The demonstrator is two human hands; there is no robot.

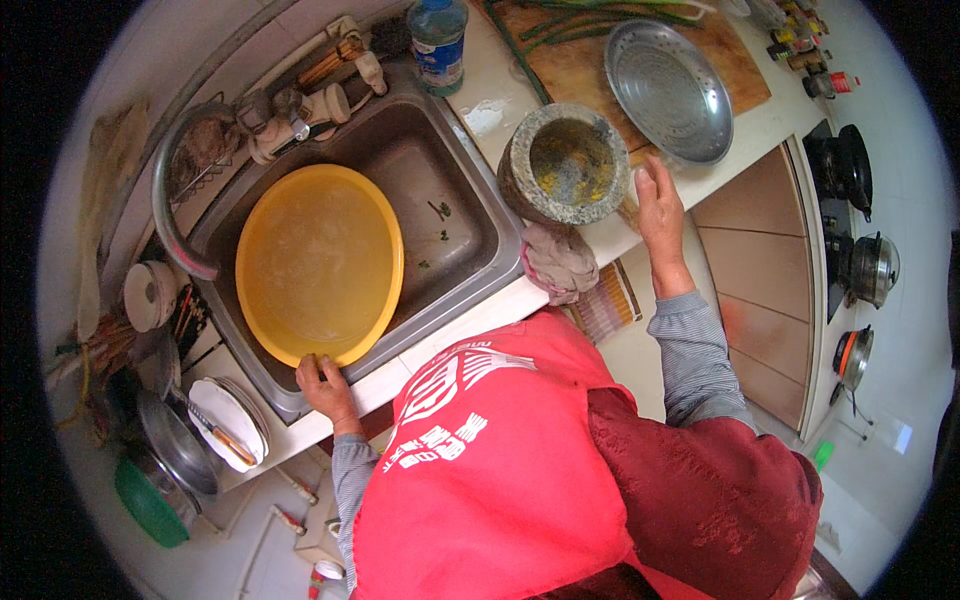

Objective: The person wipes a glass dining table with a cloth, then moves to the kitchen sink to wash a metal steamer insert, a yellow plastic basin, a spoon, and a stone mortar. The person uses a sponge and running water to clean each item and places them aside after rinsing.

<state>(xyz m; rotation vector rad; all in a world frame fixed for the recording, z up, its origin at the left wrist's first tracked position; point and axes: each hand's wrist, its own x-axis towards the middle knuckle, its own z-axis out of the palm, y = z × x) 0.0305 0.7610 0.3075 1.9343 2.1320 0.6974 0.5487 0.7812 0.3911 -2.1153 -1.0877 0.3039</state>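
Observation:
My left hand [328, 391] has its fingers curled on the near rim of a yellow plastic basin [396, 304]. The basin holds cloudy liquid and sits in the left part of a stainless steel sink [472, 191]. My right hand [660, 225] is raised beside a stone mortar [517, 176], fingers extended and nothing seen in them. Yellow-green residue coats the inside of the mortar, which stands on the counter right of the sink. Behind my right hand a perforated metal tray [667, 90] lies partly over a wooden cutting board [742, 67].
A curved faucet [166, 180] arches over the sink's left side. A crumpled cloth [559, 262] hangs at the counter edge. Stacked plates [225, 420] with a knife [229, 442] lie left. Green stalks [577, 30] and a blue-labelled bottle [438, 56] stand behind. Pots [874, 270] are far right.

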